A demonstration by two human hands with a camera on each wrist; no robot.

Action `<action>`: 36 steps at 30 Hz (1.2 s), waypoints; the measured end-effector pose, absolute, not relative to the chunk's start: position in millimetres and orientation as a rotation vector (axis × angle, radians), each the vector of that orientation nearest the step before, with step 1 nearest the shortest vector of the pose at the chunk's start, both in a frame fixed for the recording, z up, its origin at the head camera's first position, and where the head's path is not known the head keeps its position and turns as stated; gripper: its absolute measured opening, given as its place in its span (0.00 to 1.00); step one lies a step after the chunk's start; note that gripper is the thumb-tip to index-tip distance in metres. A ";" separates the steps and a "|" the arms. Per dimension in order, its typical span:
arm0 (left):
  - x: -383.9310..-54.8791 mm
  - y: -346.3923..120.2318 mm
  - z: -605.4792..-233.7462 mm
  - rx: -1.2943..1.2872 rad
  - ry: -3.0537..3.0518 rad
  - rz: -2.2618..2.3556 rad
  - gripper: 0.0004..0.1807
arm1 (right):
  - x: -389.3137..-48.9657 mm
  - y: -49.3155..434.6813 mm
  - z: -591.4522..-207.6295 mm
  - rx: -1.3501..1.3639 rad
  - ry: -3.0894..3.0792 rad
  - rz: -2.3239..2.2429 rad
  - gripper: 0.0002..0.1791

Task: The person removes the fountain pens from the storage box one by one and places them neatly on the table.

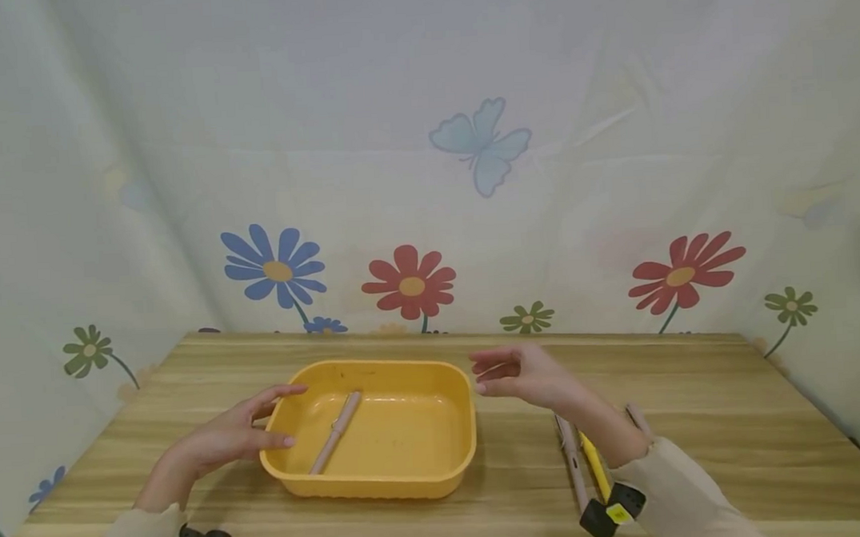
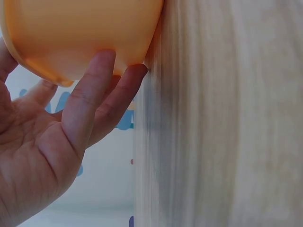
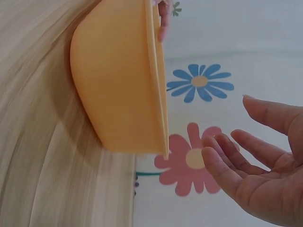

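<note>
A yellow plastic basin (image 1: 401, 442) stands on the table, with one greyish-pink pen (image 1: 335, 434) lying slanted in its left half. At the basin's left end my left hand (image 1: 224, 434) grips the rim. In the left wrist view, fingertips of that hand (image 2: 80, 113) press against the outer wall. My right hand (image 1: 528, 375) hovers just past the basin's right rim, fingers loosely bent and holding nothing. The right wrist view also has this hand (image 3: 265, 170) apart from the basin wall.
Right of the basin, a greyish pen (image 1: 573, 462) and a yellow pen (image 1: 594, 463) lie on the wooden table (image 1: 754, 438). Another greyish pen (image 1: 638, 418) shows partly behind my right forearm. A flower-printed cloth (image 1: 564, 214) hangs along the table's back edge.
</note>
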State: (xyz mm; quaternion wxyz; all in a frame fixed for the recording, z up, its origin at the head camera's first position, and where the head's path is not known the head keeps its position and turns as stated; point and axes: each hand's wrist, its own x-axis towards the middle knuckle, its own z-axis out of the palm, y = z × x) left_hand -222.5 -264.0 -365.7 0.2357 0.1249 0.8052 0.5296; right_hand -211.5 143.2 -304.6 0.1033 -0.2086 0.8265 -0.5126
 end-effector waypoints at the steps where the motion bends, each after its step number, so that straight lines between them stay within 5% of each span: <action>1: -222.9 -263.8 -365.6 0.347 2.199 1.460 0.41 | -212.1 138.9 -304.5 -0.614 2.434 -1.513 0.26; 36: -222.0 -261.7 -363.4 0.313 2.233 1.440 0.40 | -213.8 -27.2 -354.7 -0.420 2.509 -1.467 0.27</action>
